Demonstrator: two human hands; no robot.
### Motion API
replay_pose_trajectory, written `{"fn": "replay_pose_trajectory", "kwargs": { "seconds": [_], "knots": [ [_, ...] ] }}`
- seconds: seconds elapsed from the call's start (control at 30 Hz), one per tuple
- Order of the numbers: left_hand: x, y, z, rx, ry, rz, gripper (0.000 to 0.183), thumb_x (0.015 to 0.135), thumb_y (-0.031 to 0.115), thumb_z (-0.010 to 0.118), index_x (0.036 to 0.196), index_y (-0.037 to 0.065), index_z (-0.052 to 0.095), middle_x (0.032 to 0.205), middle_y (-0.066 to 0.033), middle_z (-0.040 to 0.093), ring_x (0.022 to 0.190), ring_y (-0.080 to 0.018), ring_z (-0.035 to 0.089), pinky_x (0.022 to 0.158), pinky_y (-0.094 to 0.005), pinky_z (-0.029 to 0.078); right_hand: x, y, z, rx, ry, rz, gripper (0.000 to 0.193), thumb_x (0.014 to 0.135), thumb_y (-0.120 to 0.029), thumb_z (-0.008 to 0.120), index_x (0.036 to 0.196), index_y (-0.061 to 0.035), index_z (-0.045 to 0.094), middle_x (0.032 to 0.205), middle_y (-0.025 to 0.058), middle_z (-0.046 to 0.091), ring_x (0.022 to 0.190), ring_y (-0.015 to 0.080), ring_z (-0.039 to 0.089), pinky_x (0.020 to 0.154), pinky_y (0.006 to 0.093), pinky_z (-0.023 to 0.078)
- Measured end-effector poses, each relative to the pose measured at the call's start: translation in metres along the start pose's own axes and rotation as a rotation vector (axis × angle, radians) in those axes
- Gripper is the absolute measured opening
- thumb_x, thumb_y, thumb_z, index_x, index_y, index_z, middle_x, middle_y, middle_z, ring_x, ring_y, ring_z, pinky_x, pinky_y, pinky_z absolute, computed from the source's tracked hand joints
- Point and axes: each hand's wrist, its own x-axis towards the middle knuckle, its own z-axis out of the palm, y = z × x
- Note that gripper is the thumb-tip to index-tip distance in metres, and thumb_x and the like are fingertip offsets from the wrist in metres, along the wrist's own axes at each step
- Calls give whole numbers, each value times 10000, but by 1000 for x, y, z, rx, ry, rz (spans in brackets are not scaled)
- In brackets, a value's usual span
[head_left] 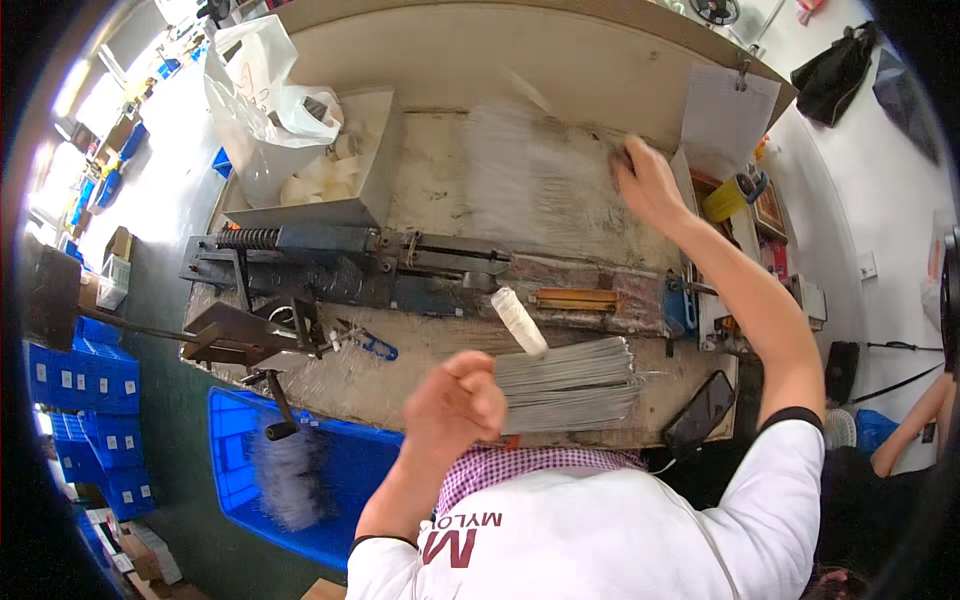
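Observation:
My left hand [458, 405], a little blurred, has its fingers curled in at the left end of a stack of thin grey rods [570, 385] on the near side of the bench. Whether it pinches a rod cannot be made out. Farther off, my right hand [645, 185] is over the right back of the bench, its fingers bent and smeared by motion. A long metal bench fixture [400, 275] with a spring runs across the middle. From it a handle wrapped in white [518, 322] sticks out toward me. Left of my right hand lies a pale, blurred patch of thin strands [510, 165].
At the back left, a metal tray [375, 150] holds pale pieces and a white plastic bag [265, 90]. Below the bench edge sits a blue bin [235, 470] with a blurred grey bundle. A phone [700, 412] lies front right; a yellow cylinder [728, 198] stands right.

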Motion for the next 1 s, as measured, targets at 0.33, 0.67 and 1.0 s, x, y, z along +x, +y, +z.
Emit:
{"fn": "replay_pose_trajectory", "kwargs": {
  "seconds": [0.33,0.67,1.0],
  "knots": [
    [46,-11,41,486,-35,-132,644,909,221,578,1420,76,214,1026,-229,592,834,-299,642,617,-364,559,8,-4,-1,344,-11,-101,33,885,-23,494,887,6,509,894,181,616,874,345,596,682,408,458],
    [150,-25,40,640,310,105,363,999,294,393,1096,-23,540,891,-126,627,683,-171,604,538,-288,498,-106,52,-95,-203,-254,-303,261,705,79,546,934,-36,599,884,123,640,852,299,604,706,389,483],
    [115,-30,20,662,322,357,315,960,294,492,1014,-2,586,772,-80,641,615,-130,579,495,-251,469,-112,-4,-35,342,-195,-419,181,768,-39,683,934,22,645,836,131,667,766,257,649,670,321,502]
  ]
}}
